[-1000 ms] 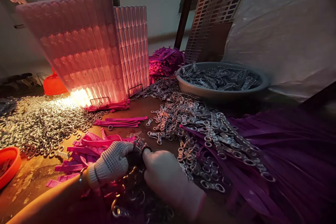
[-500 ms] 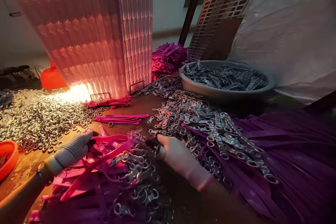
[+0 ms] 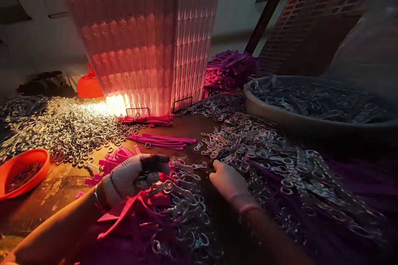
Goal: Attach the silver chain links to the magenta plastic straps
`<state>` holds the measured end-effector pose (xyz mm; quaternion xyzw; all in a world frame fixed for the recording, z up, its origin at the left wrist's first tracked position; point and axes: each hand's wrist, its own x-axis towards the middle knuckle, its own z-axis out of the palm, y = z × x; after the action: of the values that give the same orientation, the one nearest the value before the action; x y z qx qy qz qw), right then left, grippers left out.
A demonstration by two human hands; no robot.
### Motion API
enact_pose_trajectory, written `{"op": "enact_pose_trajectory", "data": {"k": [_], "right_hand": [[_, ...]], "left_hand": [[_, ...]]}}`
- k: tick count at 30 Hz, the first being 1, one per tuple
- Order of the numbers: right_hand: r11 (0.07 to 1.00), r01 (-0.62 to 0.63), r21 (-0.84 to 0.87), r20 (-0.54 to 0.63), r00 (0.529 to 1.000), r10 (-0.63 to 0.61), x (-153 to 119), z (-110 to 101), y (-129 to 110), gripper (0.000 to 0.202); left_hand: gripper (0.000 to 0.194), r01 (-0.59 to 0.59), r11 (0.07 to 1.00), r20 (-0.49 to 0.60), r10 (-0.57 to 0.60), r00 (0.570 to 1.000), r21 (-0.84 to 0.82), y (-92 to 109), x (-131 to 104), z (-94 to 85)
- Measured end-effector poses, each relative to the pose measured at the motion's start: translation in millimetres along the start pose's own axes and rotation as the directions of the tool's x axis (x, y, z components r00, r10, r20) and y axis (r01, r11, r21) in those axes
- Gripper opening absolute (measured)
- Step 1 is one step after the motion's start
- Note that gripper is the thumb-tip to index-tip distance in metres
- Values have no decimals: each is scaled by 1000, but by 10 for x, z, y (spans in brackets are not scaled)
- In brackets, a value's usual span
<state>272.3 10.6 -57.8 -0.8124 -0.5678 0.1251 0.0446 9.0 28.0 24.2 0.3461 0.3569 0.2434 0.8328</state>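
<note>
My left hand (image 3: pixel 137 174), in a white knit glove with dark fingertips, is over the pink straps (image 3: pixel 120 211) at the centre left. Its fingers are bent together, and whatever they may hold is too small or hidden to name. Just right of centre, my right hand (image 3: pixel 228 182), also gloved, has its fingers pinched at a small metal ring piece (image 3: pixel 200 166) beside the heap of metal links (image 3: pixel 258 145). More metal ring pieces (image 3: pixel 189 207) lie on the straps between and below my hands.
A bright pile of metal rings (image 3: pixel 77 128) and an orange scoop (image 3: pixel 26 174) are at the left. Ribbed clear panels (image 3: pixel 133 45) stand behind. A wide basin (image 3: pixel 311 120) of metal pieces is at the right, and pink strips (image 3: pixel 164 140) lie mid-table.
The view has turned left, so things appear further right. My left hand has moved right, over the straps and nearer my right hand. A small ring piece now shows by my right fingertips.
</note>
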Motion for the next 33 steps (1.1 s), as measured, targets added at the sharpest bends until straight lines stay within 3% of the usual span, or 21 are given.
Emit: {"op": "enact_pose_trajectory", "data": {"k": [4, 8, 10, 13, 18, 22, 25, 28, 31, 33], "right_hand": [[947, 210, 245, -171, 970, -171, -169, -227, -47, 33], [711, 493, 502, -367, 865, -341, -496, -348, -152, 51], [653, 555, 515, -431, 826, -363, -636, -369, -186, 55], [670, 562, 485, -464, 815, -348, -761, -392, -209, 48], [680, 615, 398, -439, 779, -447, -845, -436, -256, 32], [796, 555, 242, -411, 802, -434, -871, -434, -252, 28], [843, 495, 210, -400, 830, -388, -857, -433, -198, 23], [785, 462, 412, -282, 884, -372, -848, -437, -159, 22], [657, 413, 630, -195, 904, -382, -878, -427, -179, 26], [629, 428, 649, -230, 899, -374, -910, -411, -220, 31]], "left_hand": [[33, 134, 978, 145, -111, 983, -159, -53, 63, -11], [30, 174, 979, 150, -157, 976, -106, -64, 97, 86], [28, 158, 987, 109, -153, 982, -38, -78, 108, 183], [26, 115, 988, 76, -124, 989, 107, -121, 117, 343], [13, 47, 960, 127, -85, 988, 277, -150, 98, 577], [10, 67, 882, 80, -117, 990, 466, -144, 83, 695], [9, -70, 752, 7, 87, 996, 656, -193, 106, 679], [9, -262, 672, 92, 278, 956, 692, -255, 136, 582], [10, -335, 677, 196, 276, 941, 655, -268, 135, 500], [9, -307, 742, 182, 248, 952, 596, -256, 123, 492]]}}
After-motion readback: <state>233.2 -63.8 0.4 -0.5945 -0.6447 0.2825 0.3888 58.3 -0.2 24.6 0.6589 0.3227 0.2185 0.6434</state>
